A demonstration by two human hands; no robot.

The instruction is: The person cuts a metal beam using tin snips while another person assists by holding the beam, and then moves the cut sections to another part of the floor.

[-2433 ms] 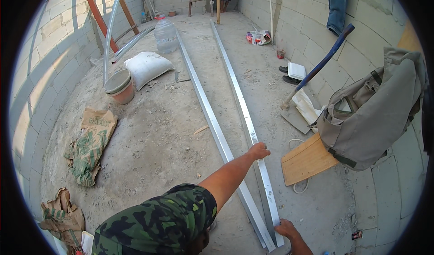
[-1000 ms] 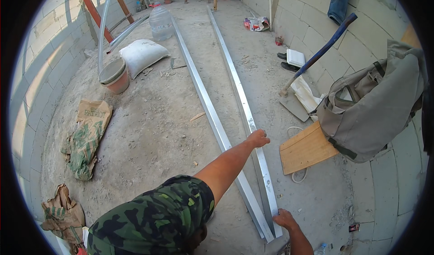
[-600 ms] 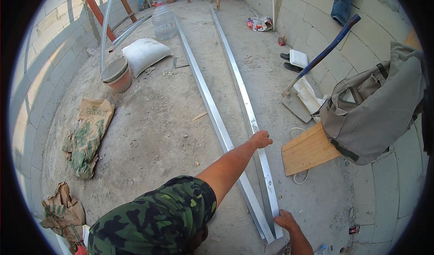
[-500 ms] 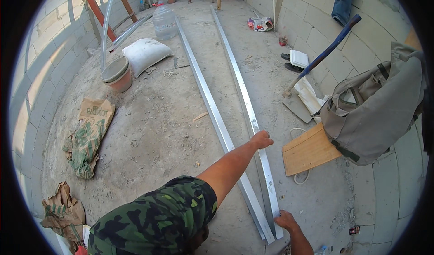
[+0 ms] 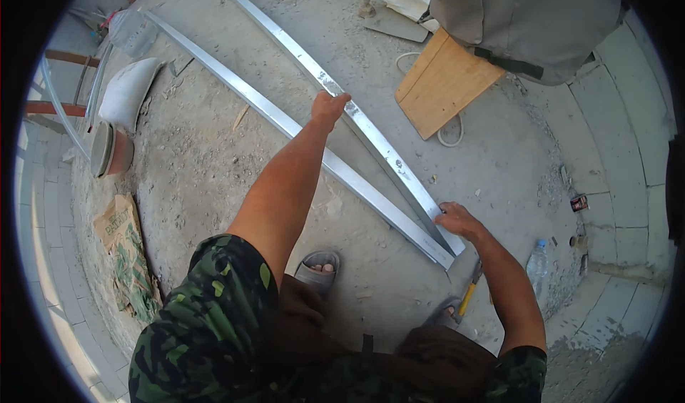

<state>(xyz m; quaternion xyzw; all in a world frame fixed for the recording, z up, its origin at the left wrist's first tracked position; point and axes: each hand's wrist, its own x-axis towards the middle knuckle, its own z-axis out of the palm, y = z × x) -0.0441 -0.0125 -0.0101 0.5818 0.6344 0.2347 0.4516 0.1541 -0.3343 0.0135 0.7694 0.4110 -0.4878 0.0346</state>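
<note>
Two long silvery metal profiles lie on the dusty floor, their near ends almost together and their far ends spread apart. My left hand (image 5: 330, 110) is closed on the right metal profile (image 5: 382, 144), partway along it, with the thumb over the top face. Close to that bar's near end, my right hand (image 5: 459, 219) grips its right edge, the fingers partly hidden. Left of it runs the other metal profile (image 5: 357, 182), passing under my left forearm, with neither hand on it. Dark smudges mark the right bar's top face.
By my right foot lies a yellow-handled tool (image 5: 467, 298), beside a clear water bottle (image 5: 538, 260). A wooden board (image 5: 448, 82) leans under a grey bag (image 5: 524, 21). To the left are a bucket (image 5: 118, 153), a white sack (image 5: 128, 92) and a crumpled paper bag (image 5: 125, 260).
The view has tipped down and turned, bringing my feet and the yellow-handled tool into sight. Both hands remain on the right profile; my left hand now sits more at its left side.
</note>
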